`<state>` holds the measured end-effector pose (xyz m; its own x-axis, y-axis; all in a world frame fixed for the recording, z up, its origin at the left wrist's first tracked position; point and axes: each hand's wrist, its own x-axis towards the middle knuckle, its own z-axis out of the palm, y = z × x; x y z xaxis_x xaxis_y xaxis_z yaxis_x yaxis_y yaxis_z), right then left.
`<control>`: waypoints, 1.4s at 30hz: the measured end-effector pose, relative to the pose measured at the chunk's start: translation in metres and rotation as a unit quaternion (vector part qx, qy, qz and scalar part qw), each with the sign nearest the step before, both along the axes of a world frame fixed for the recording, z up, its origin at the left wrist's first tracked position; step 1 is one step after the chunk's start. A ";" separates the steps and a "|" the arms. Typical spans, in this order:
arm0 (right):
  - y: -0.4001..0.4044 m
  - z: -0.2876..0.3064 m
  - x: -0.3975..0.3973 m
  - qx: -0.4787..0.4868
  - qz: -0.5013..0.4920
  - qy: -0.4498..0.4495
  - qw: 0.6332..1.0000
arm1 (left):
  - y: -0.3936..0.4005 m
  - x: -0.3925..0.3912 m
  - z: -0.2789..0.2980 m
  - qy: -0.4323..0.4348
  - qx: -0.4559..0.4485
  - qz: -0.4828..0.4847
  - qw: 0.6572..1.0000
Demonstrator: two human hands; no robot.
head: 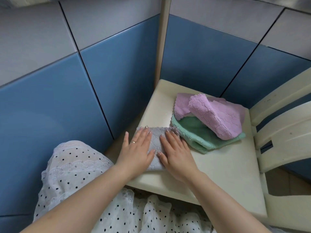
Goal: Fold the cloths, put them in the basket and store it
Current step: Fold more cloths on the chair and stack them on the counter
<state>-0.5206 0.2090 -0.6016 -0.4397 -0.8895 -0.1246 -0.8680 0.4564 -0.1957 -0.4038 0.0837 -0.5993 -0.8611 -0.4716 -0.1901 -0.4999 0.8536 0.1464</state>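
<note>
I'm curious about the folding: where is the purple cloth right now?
In the head view, the purple cloth lies crumpled on top of the green cloth, at the far right of the chair seat.

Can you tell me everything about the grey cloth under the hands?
The grey cloth is small, soft and fluffy-looking, with a stitched diamond pattern and a wavy, scalloped edge along its far side. It appears folded into a narrow strip and lies flat near the front left of the cream chair seat. The left hand and the right hand press on it with straight fingers, covering both ends. Its far right corner sits right beside the green cloth; whether they touch is unclear.
</note>
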 end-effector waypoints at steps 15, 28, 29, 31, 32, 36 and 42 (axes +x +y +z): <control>0.023 0.027 -0.005 -0.054 -0.149 -0.157 0.975 | -0.008 0.040 0.002 0.235 0.328 0.189 0.895; -0.031 0.060 0.038 -0.245 -0.327 -0.641 0.649 | -0.031 0.065 0.057 0.369 0.398 0.293 0.787; -0.034 0.073 0.038 -0.252 -0.314 -0.670 0.624 | -0.033 0.066 0.068 0.391 0.404 0.290 0.775; -0.043 0.106 0.036 -0.258 -0.264 -0.708 0.603 | -0.041 0.070 0.099 0.439 0.394 0.278 0.758; -0.048 0.123 0.034 -0.257 -0.233 -0.713 0.610 | -0.044 0.071 0.114 0.461 0.386 0.270 0.753; -0.076 0.200 0.033 -0.275 -0.108 -0.654 0.697 | -0.058 0.084 0.187 0.534 0.352 0.225 0.735; -0.123 0.304 0.051 -0.332 0.008 -0.557 0.761 | -0.079 0.126 0.287 0.561 0.216 0.170 0.781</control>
<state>-0.4692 0.0862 -0.2976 -0.3796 -0.9227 0.0670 0.0008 -0.0727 -0.9974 -0.2777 0.0044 -0.3121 -0.4383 -0.8098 0.3900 -0.0362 0.4495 0.8926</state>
